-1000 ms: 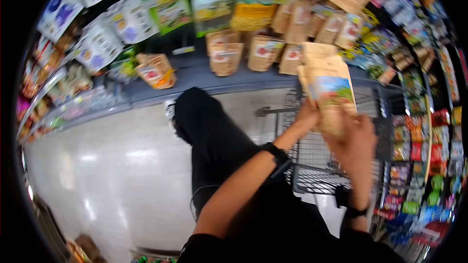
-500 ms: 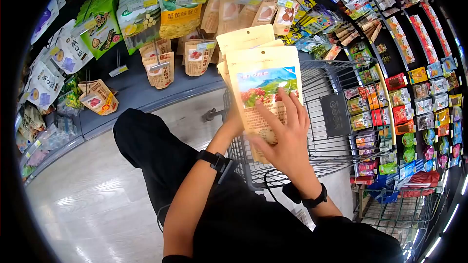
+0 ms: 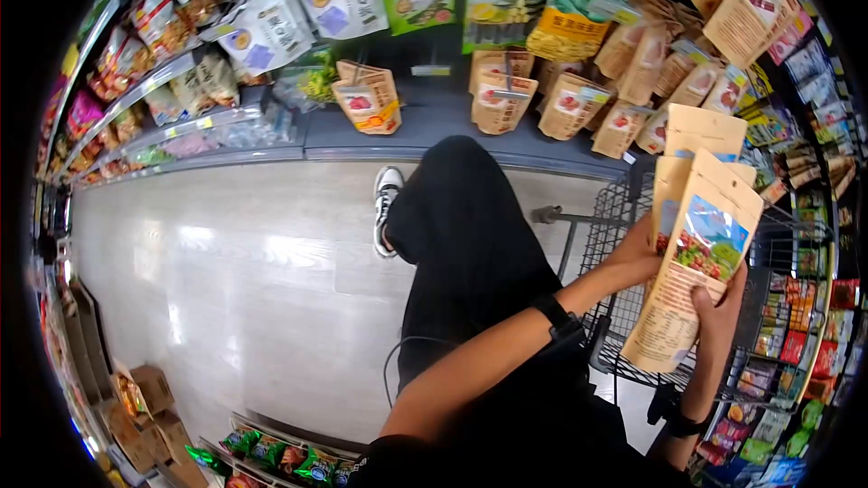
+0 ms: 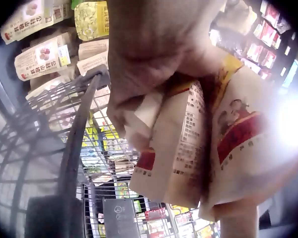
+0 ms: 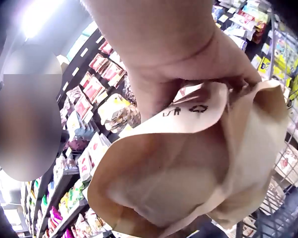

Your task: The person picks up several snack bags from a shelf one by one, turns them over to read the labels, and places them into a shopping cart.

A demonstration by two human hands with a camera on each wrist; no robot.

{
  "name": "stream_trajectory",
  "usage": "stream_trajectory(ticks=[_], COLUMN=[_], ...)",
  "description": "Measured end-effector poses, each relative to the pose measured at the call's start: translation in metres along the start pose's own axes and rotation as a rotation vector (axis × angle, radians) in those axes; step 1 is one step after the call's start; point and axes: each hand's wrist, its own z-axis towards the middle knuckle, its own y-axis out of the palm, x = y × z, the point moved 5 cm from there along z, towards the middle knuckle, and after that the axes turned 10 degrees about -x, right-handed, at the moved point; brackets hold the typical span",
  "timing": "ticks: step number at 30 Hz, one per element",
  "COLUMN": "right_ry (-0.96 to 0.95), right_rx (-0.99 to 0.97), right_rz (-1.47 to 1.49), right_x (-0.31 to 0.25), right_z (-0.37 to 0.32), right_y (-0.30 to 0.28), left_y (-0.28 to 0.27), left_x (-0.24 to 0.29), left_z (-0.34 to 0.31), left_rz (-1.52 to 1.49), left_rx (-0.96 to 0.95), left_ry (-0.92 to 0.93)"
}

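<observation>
Several tan kraft-paper snack pouches are in my two hands at the right of the head view. The front pouch (image 3: 703,258) has a landscape and red fruit printed on it and tilts to the right. My right hand (image 3: 721,303) grips it by its right edge, thumb across the front. Behind it stand the rear pouches (image 3: 707,131), which my left hand (image 3: 638,253) holds from the left side. The left wrist view shows two pouch bottoms (image 4: 174,158) side by side below that hand. In the right wrist view, the gusseted bottom of a pouch (image 5: 179,173) bulges open beneath my right hand.
A wire shopping cart (image 3: 615,316) stands beneath the pouches. Ahead runs a dark shelf (image 3: 407,131) with hanging snack bags, including similar tan pouches (image 3: 503,101). Cardboard boxes (image 3: 149,393) and a rack of green bags (image 3: 271,452) are behind at the lower left.
My right hand has shifted from fingers spread over the front pouch's face to gripping its right edge. The front pouch now tilts and sits lower against the rear ones. The head view has swung left.
</observation>
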Motion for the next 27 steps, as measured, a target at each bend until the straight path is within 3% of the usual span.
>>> stream_trajectory(ticks=[27], right_ry=[-0.152], right_rx=[-0.072], right_rz=[-0.029], right_x=[0.023], right_z=[-0.007], right_y=[-0.002], left_y=[0.006], left_x=[0.032], left_z=[-0.018], left_rz=[0.082], left_rx=[0.049], left_ry=[0.09])
